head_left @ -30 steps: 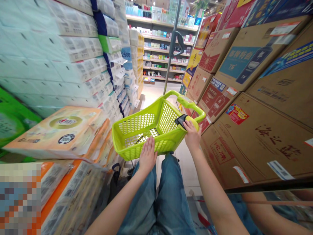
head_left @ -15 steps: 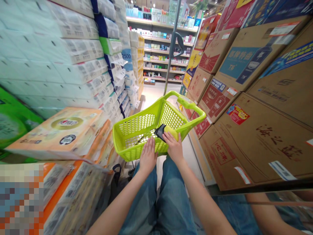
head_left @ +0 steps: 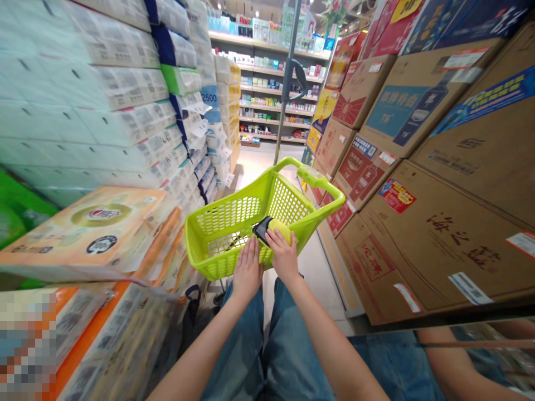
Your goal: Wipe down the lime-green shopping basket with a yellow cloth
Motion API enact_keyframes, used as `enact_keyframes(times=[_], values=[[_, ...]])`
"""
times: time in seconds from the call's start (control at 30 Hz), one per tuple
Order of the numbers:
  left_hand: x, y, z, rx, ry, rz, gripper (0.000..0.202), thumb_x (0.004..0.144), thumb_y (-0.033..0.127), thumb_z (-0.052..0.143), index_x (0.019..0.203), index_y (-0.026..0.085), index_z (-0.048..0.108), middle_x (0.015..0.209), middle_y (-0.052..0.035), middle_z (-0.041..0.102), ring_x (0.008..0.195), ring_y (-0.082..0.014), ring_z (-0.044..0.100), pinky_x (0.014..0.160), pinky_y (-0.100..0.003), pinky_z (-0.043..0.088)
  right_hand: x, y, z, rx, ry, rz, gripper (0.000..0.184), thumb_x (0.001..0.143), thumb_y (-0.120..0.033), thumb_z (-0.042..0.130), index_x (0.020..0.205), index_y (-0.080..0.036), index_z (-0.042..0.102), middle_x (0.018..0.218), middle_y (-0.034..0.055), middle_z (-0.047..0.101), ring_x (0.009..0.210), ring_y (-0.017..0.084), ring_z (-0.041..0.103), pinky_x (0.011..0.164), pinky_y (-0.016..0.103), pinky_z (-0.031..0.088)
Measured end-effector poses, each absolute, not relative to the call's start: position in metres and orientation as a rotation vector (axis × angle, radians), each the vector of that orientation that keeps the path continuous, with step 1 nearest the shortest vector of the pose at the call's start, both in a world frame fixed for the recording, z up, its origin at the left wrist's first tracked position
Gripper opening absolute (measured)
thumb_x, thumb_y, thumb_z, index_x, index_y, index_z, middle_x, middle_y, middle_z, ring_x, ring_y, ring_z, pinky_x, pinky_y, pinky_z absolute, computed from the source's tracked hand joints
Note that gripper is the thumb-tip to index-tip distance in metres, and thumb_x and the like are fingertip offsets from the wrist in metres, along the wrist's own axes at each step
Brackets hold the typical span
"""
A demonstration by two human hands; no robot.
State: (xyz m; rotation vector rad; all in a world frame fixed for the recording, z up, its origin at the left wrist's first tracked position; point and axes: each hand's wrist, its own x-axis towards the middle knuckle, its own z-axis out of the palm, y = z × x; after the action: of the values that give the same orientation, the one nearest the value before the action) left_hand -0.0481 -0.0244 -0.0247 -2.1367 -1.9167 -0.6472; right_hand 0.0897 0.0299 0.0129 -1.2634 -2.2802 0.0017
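Note:
A lime-green shopping basket point(head_left: 215, 269) with perforated walls and a raised handle stands at my knees. My left hand point(head_left: 247, 268) rests on its near wall, fingers straight and together over the rim, nothing held. Just to the right, my right hand point(head_left: 284, 255) is curled over a yellow-and-black object point(head_left: 279, 227) at the same rim. Its yellow end is rounded and its black end tilts into the basket; what kind of thing it is, I cannot tell. Part of it is hidden under my fingers. A thin dark item lies on the basket floor.
Stacked tissue packs point(head_left: 129, 125) rise on the left, with an orange-and-cream pack point(head_left: 125, 214) jutting out nearer me. Brown cartons point(head_left: 451, 239) line the right side. A grey pole point(head_left: 288, 83) stands behind the basket. Farther back are shelves point(head_left: 267, 72) of small boxed goods.
The view has shifted slightly, so basket and hands appear a little farther left. The yellow-and-black object has turned a little under my right hand; its yellow end now looks rounder.

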Motion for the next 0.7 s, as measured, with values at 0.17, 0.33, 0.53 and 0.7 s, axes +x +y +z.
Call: enact_keyframes(times=[0.17,0.33,0.53,0.7], values=[[-0.05,-0.025,-0.022,-2.16,-1.894,-0.655,0.077,0.093,0.025,0.043,0.158,0.01,0.004,0.163,-0.0131,0.023,0.151,-0.0262,0.019,0.122,-0.044,0.024,0.156,0.063,0.04,-1.371,-2.131,-0.163,0.066,0.079,0.001,0.041,0.136,-0.028,0.056,0.141,0.0027,0.059,0.138,0.019,0.046,0.122,0.056,-0.003],[-0.034,-0.018,-0.002,-2.058,-2.02,-0.695,0.074,0.091,0.027,0.048,0.156,0.008,0.018,0.156,-0.0206,0.036,0.145,-0.0328,0.034,0.118,-0.049,0.029,0.167,0.066,0.045,-1.413,-2.098,-0.182,0.067,0.077,0.002,0.039,0.136,-0.024,0.055,0.143,0.0041,0.058,0.141,0.018,0.043,0.122,0.053,0.005],[0.014,0.022,0.018,-2.396,-1.762,-0.636,0.084,0.082,0.024,0.056,0.154,0.003,0.019,0.162,-0.0206,0.021,0.15,-0.0321,0.021,0.122,-0.046,0.023,0.168,0.06,0.044,-1.391,-2.15,-0.197,0.066,0.078,0.0,0.041,0.139,-0.024,0.053,0.146,0.0054,0.055,0.142,0.018,0.041,0.122,0.054,0.007],[0.056,0.062,0.029,-2.563,-1.579,-0.676,0.088,0.082,0.024,0.054,0.153,-0.002,0.01,0.162,-0.0238,0.017,0.152,-0.0287,0.014,0.123,-0.043,0.021,0.229,0.1,0.078,-1.531,-2.002,-0.22,0.065,0.077,0.0,0.041,0.134,-0.026,0.058,0.143,0.0042,0.057,0.139,0.019,0.045,0.12,0.056,0.01]])
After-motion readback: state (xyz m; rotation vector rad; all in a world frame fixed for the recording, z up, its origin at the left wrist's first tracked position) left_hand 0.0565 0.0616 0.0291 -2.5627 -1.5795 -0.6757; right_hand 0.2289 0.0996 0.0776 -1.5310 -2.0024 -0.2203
